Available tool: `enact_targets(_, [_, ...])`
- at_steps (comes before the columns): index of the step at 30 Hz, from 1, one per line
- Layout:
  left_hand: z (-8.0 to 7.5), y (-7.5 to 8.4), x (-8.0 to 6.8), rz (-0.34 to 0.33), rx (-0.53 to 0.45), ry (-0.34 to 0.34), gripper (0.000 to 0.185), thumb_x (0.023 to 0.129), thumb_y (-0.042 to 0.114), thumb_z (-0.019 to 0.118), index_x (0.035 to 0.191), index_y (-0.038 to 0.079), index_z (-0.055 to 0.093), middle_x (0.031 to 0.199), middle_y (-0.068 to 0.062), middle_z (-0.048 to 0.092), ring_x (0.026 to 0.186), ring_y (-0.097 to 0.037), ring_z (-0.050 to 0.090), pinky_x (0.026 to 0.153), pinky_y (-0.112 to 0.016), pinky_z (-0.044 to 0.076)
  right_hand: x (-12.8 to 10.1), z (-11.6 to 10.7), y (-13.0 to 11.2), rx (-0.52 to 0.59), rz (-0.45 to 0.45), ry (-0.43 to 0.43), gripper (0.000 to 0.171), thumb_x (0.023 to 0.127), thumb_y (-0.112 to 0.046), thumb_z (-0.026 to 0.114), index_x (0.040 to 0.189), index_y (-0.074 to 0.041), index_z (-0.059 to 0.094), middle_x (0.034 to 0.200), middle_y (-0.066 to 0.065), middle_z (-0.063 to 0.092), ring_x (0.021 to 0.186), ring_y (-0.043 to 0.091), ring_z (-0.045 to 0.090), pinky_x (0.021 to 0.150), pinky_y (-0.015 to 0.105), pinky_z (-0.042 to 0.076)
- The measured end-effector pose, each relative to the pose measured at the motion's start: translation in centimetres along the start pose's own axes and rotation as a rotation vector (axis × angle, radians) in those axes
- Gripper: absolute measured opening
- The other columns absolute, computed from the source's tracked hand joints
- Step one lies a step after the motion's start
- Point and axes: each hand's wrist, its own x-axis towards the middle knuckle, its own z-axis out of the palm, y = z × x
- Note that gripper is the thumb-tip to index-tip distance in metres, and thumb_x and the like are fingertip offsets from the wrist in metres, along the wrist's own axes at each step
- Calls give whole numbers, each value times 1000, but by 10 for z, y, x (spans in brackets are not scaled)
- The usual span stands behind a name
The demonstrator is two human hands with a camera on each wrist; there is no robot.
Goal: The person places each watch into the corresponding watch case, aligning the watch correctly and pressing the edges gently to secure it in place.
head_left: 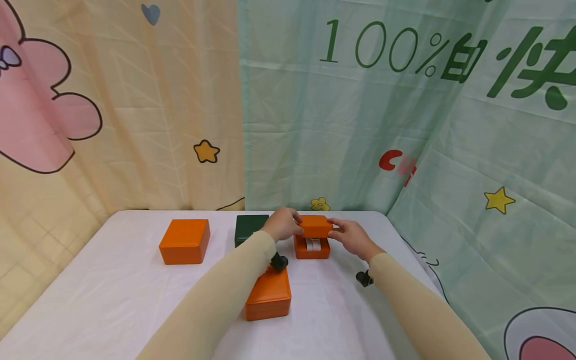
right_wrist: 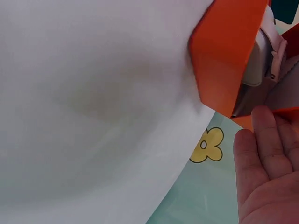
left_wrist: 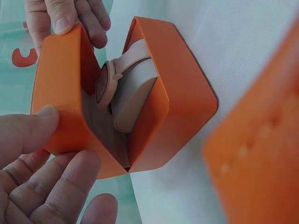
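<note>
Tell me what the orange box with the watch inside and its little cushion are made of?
The hinged orange box looks like stiff card with a smooth matte, leather-like covering: crisp edges, no shine. The beige watch cushion seems soft, padded, suede-like fabric. Both are guesses from looks.

The orange box (left_wrist: 177, 88) being opened looks like smooth, matt leatherette over stiff board, with a soft, suede-like beige lining (left_wrist: 91, 105). The watch (left_wrist: 106, 84) inside has a dull pinkish face and a smooth rubbery strap, wrapped on a soft grey cushion (left_wrist: 135, 95). The tablecloth (head_left: 112, 300) is thin white cloth, creased and faintly shiny. The printed curtains (head_left: 315, 125) behind are light, matt fabric.
</note>
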Motion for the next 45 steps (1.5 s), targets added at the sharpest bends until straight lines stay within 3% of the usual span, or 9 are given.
enact_targets(15, [2, -4, 1, -25, 40, -69, 20, 86, 22, 88, 102, 16, 78, 104, -1, 73, 89, -21, 65, 78, -34, 59, -6, 10, 8, 19, 27, -2, 56, 104, -20, 68, 157, -15, 51, 152, 15, 60, 136, 33, 62, 114, 54, 49])
enact_targets(26, [2, 3, -6, -104, 56, -190, 19, 90, 14, 81, 109, 14, 80, 109, -3, 74, 100, -30, 70, 83, -38, 61, -6, 16, 15, -3, 56, 5, 54, 101, -14, 72, 152, -14, 56, 137, 14, 71, 124, 28, 69, 109, 48, 55])
enact_targets(32, [-4, 0, -10, -83, 41, -222, 21, 94, 16, 77, 114, 13, 79, 108, -6, 75, 106, -33, 70, 87, -40, 61, -6, 19, 13, -30, 47, 1, 54, 100, -13, 72, 151, -13, 57, 137, 14, 71, 126, 30, 68, 108, 48, 55])
enact_targets(38, [-26, -1, -23, -7, 99, -153, 28, 100, 29, 70, 123, 14, 77, 125, -6, 74, 104, -22, 70, 92, -38, 61, -11, 18, 4, -180, -12, -3, 56, 102, -26, 71, 153, -8, 55, 152, 16, 59, 136, 38, 60, 111, 51, 53])
enact_targets(42, [-46, -3, -42, 41, 155, -83, 34, 103, 32, 67, 131, 15, 73, 132, -5, 71, 116, -24, 67, 104, -42, 57, -17, 16, -5, -309, -45, 15, 62, 103, -39, 67, 155, -8, 52, 160, 18, 51, 145, 42, 50, 117, 56, 46])
enact_targets(45, [-61, -10, -61, 83, 196, -49, 35, 104, 33, 66, 134, 17, 71, 133, -5, 71, 122, -25, 66, 108, -45, 55, -22, 14, -14, -328, -63, 24, 61, 104, -42, 65, 155, -9, 53, 165, 17, 43, 152, 42, 41, 121, 59, 39])
